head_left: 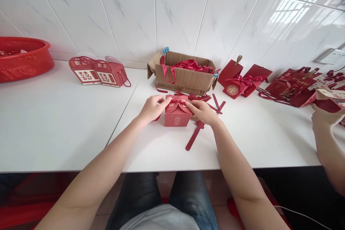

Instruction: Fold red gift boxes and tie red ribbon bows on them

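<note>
A small red box (176, 118) stands upright on the white surface (161, 151), near its middle, between the two hands and just in front of an open cardboard carton (180, 81). Its curved top flaps are folded in, and a thin red ribbon (178, 101) runs across the top.

The left hand (154, 108) is at the box's left top edge, thumb and index finger pinching the ribbon's left part. The right hand (202, 111) is at the right top edge, its thumb and index finger closed together on the ribbon's right side; exactly how much they grip is too small to tell.

Just right of the box, a dark red strap (192, 141) with a flower-shaped end lies flat, slanting towards the near edge. More red strips (217, 106) lie loosely beside the carton, which holds a tangle of red ribbons (191, 65) and has blue clips at two corners.

At the far left are a red basket (27, 65) and two red-and-white boxes (101, 75) side by side. To the right, red bags (242, 81) with bows stand near the tiled wall (129, 14). At the far right, another person's hand (326, 116) holds an open carton-like box (327, 99).
</note>
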{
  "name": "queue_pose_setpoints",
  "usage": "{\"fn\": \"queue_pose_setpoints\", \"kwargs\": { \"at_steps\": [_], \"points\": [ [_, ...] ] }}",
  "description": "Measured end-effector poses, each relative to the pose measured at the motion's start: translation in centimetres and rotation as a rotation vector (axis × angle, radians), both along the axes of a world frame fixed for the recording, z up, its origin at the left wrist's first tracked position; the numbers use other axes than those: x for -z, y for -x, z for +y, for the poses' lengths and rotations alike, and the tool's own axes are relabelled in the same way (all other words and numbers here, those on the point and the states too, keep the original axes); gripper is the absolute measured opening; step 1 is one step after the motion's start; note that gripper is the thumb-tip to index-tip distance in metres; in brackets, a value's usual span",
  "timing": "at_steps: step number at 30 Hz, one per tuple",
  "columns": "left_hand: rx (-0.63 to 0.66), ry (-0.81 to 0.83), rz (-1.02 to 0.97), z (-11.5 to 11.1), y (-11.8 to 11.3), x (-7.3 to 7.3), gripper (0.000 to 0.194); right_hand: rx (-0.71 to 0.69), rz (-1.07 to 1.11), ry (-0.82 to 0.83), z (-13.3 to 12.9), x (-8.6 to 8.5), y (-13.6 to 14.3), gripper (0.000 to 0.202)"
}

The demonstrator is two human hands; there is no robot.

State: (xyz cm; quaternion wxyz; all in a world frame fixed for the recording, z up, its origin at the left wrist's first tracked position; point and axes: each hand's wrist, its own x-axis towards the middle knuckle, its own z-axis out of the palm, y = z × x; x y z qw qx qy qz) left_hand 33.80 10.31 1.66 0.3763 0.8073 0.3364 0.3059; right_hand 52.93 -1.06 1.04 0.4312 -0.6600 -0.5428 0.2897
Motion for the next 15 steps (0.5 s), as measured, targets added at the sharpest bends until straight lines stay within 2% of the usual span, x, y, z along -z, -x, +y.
{"fn": "queue_pose_setpoints", "kwargs": {
  "at_steps": [9,15],
  "points": [
    [0.059,0.326,-0.182,0.08,-0.11,-0.37,0.039,0.046,0.248,-0.086,0.86,0.38,-0.21,0.056],
    [0.057,0.323,-0.151,-0.04,-0.05,-0.41,0.042,0.083,0.188,-0.061,0.53,0.08,-0.01,0.054]
  ]
}}
